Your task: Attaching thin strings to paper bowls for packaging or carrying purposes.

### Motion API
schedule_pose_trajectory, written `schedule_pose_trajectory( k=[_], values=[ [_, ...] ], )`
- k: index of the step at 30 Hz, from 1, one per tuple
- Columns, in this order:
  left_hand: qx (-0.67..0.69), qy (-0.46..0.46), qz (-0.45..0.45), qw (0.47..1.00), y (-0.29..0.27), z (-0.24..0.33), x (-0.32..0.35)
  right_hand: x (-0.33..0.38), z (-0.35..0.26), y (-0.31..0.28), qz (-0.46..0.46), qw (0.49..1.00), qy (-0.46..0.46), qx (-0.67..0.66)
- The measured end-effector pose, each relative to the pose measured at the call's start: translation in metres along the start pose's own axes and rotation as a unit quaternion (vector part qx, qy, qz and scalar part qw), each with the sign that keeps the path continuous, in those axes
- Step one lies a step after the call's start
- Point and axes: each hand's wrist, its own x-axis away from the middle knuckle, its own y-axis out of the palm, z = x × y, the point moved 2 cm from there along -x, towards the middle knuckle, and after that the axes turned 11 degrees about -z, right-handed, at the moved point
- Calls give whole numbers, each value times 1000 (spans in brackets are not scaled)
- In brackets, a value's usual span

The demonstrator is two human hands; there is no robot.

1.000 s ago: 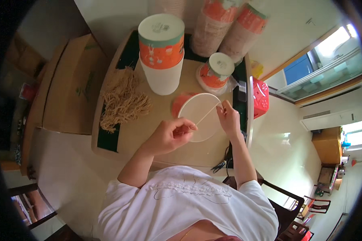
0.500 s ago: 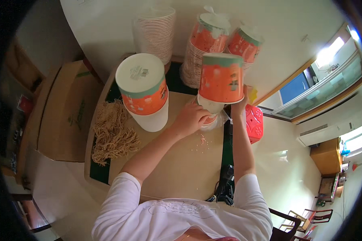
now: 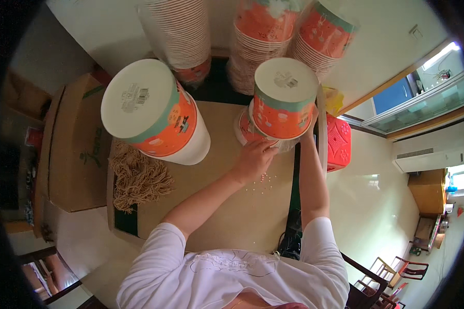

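An upside-down paper bucket, orange with a green band and white base, is tilted over the right part of the table. My right hand grips its right side, mostly hidden behind it. Just below the bucket's near rim, my left hand has its fingers curled together; what they pinch is hidden. Under the bucket, another orange bucket shows partly, with clear plastic film beside it. At the left stands an upturned stack of similar buckets, its lower part white.
Tan stringy strands lie at the table's left edge. Plastic-wrapped bucket stacks line the wall. A cardboard box stands left, a red stool right. Small pale beads are scattered near my left hand; black cables lie at the near-right edge.
The held bucket has come down and tipped, so its base shows more. My left hand has stayed close to its near rim. The view has shifted, bringing the left stack nearer.
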Motion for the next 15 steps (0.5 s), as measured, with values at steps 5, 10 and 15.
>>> schedule_pose_trajectory(
  k=[5,10,15],
  values=[
    [-11,32,6,999,5,8,-15,3,11,-40,-7,986,82,147],
    [-68,-3,1,998,30,-6,1,9,19,-1,-51,987,121,96],
    [-64,-9,-93,994,36,-1,2,30,2,-25,36,965,257,49]
  ],
)
